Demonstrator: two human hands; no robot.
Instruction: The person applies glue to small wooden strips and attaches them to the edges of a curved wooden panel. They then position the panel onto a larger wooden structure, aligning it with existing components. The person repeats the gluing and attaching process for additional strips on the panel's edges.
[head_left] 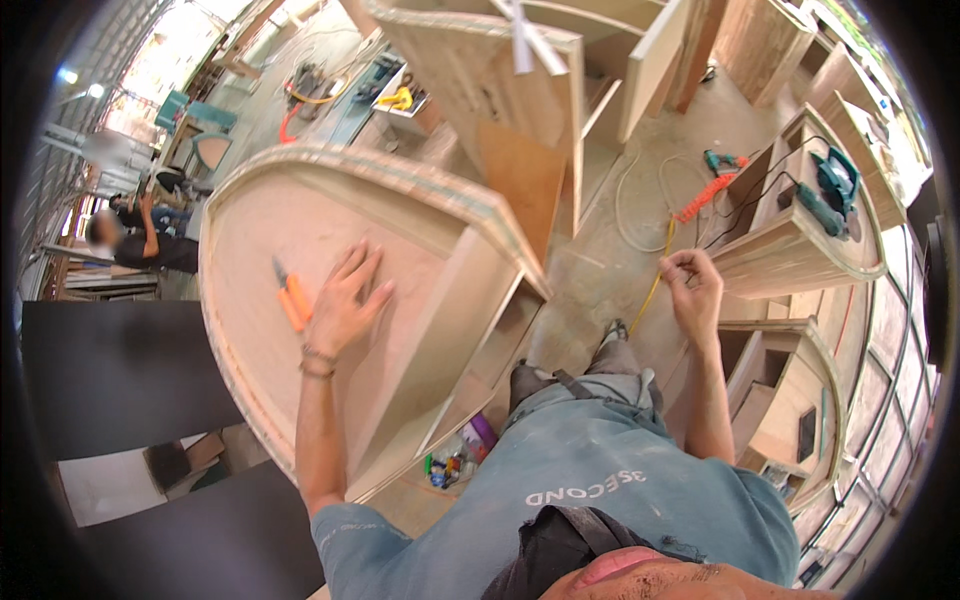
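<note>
My left hand [350,298] lies palm down with fingers spread on the recessed face of a curved wooden cabinet panel [270,215]. Just left of that hand, on the same face, rests a pair of pliers [291,295] with orange handles. My right hand [694,285] is raised over the floor on the right, thumb and fingers pinched together. A thin yellow strip or cord [650,295] runs past its fingertips, above and below. Whether the fingers grip it, or something smaller, I cannot make out.
Ahead stands another wooden cabinet [480,70]. At right, a curved cabinet [800,245] carries a green power tool [836,185] with a black cable. An orange coiled hose [708,197] and a drill-like tool [722,162] lie on the floor. Another person [160,245] is at far left.
</note>
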